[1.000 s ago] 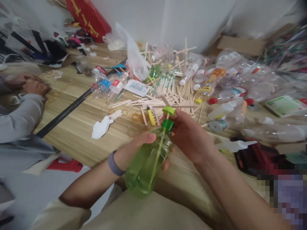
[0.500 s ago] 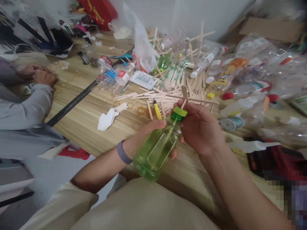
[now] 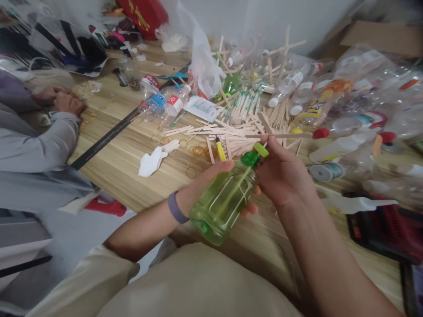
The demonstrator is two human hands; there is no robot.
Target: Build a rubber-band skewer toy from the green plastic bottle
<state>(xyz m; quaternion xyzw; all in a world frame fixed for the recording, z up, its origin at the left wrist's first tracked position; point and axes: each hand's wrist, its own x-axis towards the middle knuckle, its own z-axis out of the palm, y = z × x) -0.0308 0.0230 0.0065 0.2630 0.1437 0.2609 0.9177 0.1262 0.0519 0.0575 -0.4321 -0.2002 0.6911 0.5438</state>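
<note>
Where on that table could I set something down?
Bare wood shows between the black strip and the crumpled white tissue. Beyond the green bottle, wooden sticks crowd the middle; plastic bottles crowd the right.

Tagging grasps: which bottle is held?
The green bottle in the left hand, its lime cap tilted off the neck. The other bottles in view are on the table, none in hand.

Green clear bottle (image 3: 222, 207): frame centre, tilted, neck toward upper right. Lime cap (image 3: 261, 150): off the neck, just beside it, tilted. Crossed wooden sticks (image 3: 294, 135): just above cap, right of centre. Thin rod (image 3: 236, 187) inside bottle, lengthwise.
</note>
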